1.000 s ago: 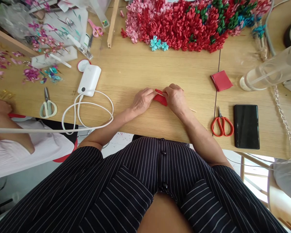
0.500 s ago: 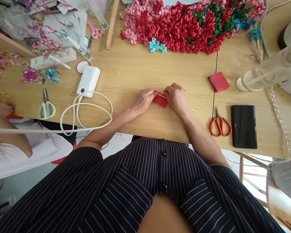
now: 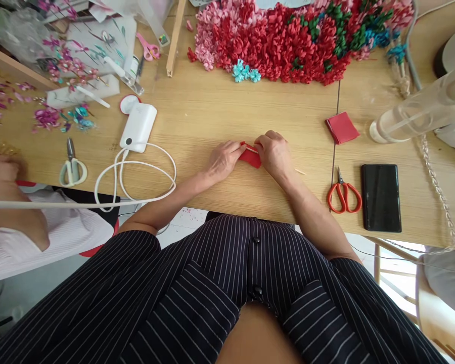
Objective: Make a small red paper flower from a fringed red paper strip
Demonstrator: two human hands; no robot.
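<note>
A small red piece of paper or cloth lies between my hands on the wooden table, with a thin pale stick along its upper edge. My left hand pinches its left end, fingertips pressed together. On the other end, my right hand is closed too, its fingertips partly hidden behind the knuckles. Just right of my right wrist a thin pale stick rests on the table. Farther right sits a stack of red squares, with red-handled scissors below it.
A black phone lies at the right near a clear bottle. White power bank and looped cable are at left, beside white-handled scissors. Red, pink and green flower bunches line the back. A co-worker's arm rests far left.
My right hand has shifted very slightly left, and more of the loose thin stick beside its wrist shows. Both hands keep hold of the red piece.
</note>
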